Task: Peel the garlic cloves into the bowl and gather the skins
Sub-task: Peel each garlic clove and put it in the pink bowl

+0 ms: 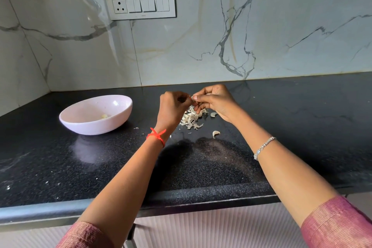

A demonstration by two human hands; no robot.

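HANDS: left hand (174, 106) and right hand (216, 102) meet fingertip to fingertip, both pinching one garlic clove (191, 98), mostly hidden | SKINS: skin pile (191, 120) on countertop (281, 127) beneath hands | BOWL: bowl (90, 129) left of hands, holds peeled clove (104, 116) | LOOSE: unpeeled clove (215, 134) near pile

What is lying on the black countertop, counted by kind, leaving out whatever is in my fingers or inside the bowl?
Pale pink round bowl: 1
Heap of papery white garlic skins: 1
Loose whitish unpeeled garlic cloves: 2
Total: 4
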